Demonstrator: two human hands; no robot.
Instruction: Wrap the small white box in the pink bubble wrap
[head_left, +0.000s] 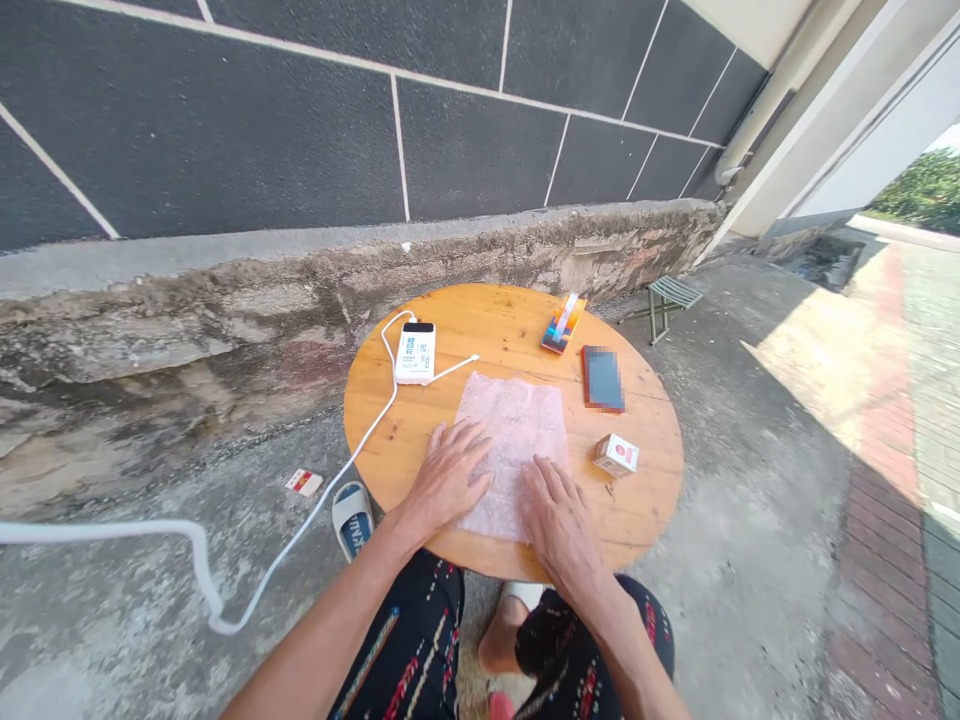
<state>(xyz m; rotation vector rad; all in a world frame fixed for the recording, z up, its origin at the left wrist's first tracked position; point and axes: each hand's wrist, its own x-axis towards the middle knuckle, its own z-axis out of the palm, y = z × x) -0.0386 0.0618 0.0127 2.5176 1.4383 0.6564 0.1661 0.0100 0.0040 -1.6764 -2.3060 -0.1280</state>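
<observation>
A sheet of pinkish bubble wrap [514, 420] lies flat on the round wooden table [390, 440] in front of me. My left hand [454, 465] rests on its left side, fingers stretched out. On the lower right part lies my right hand [555, 510], fingers extended and palm down. Nothing is gripped by either hand. Right of the sheet stands a small white box [616, 455] with red print. Farther back are a dark phone-like device [603, 380] with a red edge, its screen blurred out, and an orange and blue tape dispenser [564, 323].
A white power bank [416, 355] with a short cable lies at the table's back left. Its long white cable [360, 447] runs off the left edge to the lower left. A folding stool [670, 296] stands behind right, near the dark tiled wall [480, 150]. A small card-like packet [304, 482] lies on the ground.
</observation>
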